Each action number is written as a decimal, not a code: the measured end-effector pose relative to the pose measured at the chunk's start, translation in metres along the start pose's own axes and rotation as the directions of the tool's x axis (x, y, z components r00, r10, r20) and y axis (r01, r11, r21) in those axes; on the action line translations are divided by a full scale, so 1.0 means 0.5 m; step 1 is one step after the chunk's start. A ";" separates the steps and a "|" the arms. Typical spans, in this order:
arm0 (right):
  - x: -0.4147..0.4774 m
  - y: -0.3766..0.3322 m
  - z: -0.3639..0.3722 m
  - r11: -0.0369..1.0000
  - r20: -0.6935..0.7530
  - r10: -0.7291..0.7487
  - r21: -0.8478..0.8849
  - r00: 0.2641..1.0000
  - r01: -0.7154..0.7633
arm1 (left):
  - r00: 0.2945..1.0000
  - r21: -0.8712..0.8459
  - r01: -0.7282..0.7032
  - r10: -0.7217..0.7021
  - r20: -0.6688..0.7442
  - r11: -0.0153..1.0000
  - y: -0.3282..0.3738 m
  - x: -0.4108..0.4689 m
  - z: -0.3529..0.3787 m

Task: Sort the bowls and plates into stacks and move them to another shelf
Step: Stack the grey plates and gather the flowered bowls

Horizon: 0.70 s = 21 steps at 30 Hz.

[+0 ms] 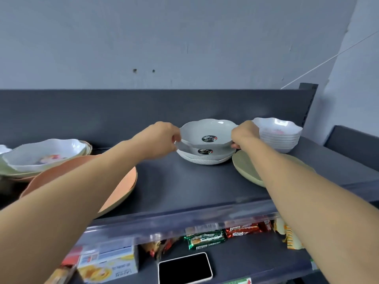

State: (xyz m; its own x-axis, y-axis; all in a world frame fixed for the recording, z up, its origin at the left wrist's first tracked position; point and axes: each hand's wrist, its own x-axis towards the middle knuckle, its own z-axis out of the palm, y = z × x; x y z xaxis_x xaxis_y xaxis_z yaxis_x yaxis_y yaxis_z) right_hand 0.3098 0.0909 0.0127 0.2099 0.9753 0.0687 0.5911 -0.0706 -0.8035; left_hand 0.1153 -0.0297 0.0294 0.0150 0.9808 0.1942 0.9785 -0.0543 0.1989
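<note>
A phone [185, 267] lies face-up, screen dark, on the lower shelf [256, 261]. A yellow-and-white box [107, 263] sits at its 9 o'clock, a green snack bar [205, 239] at 12 o'clock, and red snack bars [244, 231] at 1 o'clock. A thin wire [328, 60] crosses the grey wall [164, 37].

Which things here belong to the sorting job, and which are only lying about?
For the job: grey bowl in left hand and right hand, bowl stack, green plate, orange plate.
Lying about: phone, snack bars, yellow box.

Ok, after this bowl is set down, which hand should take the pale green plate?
Right, probably. The right hand grips the bowl at its right rim, beside the pale green plate; the left hand holds the opposite rim, across the stack.
</note>
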 end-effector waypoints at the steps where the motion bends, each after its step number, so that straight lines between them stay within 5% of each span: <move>1: -0.003 0.000 0.006 1.000 0.016 0.016 -0.001 1.000 -0.016 | 1.000 0.003 0.006 -0.006 -0.003 1.000 -0.009 -0.004 0.000; 13: -0.035 0.007 0.015 0.961 -0.075 -0.089 -0.269 0.993 0.066 | 0.998 0.000 -0.058 0.058 0.012 0.998 -0.034 -0.013 0.016; 21: -0.088 -0.074 0.065 0.893 0.217 -0.356 -0.207 0.909 0.399 | 1.000 -0.022 -0.012 0.012 -0.006 1.000 -0.061 -0.046 0.000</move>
State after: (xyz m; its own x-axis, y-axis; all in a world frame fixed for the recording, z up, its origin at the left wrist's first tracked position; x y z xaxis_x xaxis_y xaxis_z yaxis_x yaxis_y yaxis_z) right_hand 0.2534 0.0575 0.0204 -0.1882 0.9572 0.2201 0.7730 0.2826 -0.5680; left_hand 0.0849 -0.0506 0.0189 0.0255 0.9790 0.2023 0.9734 -0.0704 0.2178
